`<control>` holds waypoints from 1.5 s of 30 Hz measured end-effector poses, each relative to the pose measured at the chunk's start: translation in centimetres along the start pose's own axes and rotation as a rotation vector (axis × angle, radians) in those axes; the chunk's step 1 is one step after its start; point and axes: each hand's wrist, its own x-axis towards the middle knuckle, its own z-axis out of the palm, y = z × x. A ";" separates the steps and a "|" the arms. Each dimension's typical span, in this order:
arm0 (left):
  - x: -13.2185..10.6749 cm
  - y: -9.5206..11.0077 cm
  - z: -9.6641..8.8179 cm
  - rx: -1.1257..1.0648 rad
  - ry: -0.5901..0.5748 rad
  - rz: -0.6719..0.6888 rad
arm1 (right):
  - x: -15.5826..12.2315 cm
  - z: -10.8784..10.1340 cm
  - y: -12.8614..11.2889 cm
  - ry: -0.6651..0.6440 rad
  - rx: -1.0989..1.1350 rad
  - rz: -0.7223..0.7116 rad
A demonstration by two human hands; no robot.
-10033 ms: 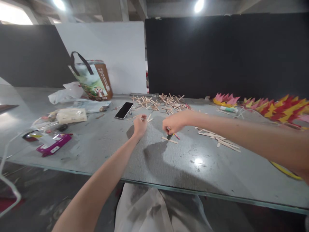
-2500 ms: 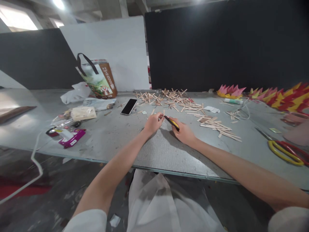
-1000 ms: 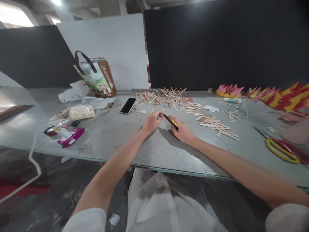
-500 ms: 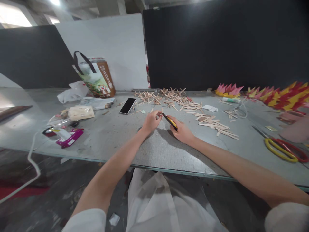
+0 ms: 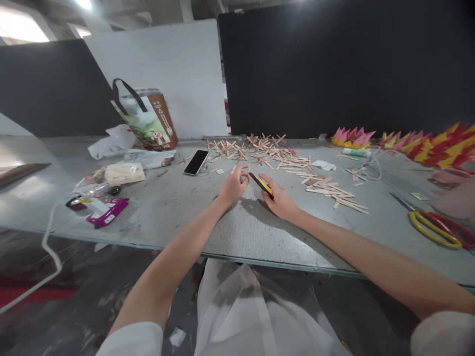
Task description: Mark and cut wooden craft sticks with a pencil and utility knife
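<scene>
My left hand (image 5: 234, 184) rests on the grey table (image 5: 178, 212), fingers pinched on a thin wooden stick (image 5: 245, 170) at its fingertips. My right hand (image 5: 279, 199) lies just to its right, closed round a black and yellow utility knife (image 5: 261, 185) whose tip points at the stick. Loose wooden sticks (image 5: 332, 190) lie to the right of my hands. A heap of glued stick crosses (image 5: 256, 147) sits behind them.
A black phone (image 5: 195, 162) lies left of the crosses, with a printed bag (image 5: 148, 121) behind it. A purple packet (image 5: 107, 212) and plastic wrappers are at the left. Yellow-handled scissors (image 5: 432, 228) and red-yellow paper shapes (image 5: 438, 148) are at the right.
Ten seconds ago my right arm reached across from the right; now both hands sit close together at the table's middle. Over the last second they have hardly moved.
</scene>
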 end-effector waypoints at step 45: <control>-1.1 3.6 -1.1 0.108 -0.087 0.011 | 0.0 0.1 -0.4 0.030 -0.030 -0.070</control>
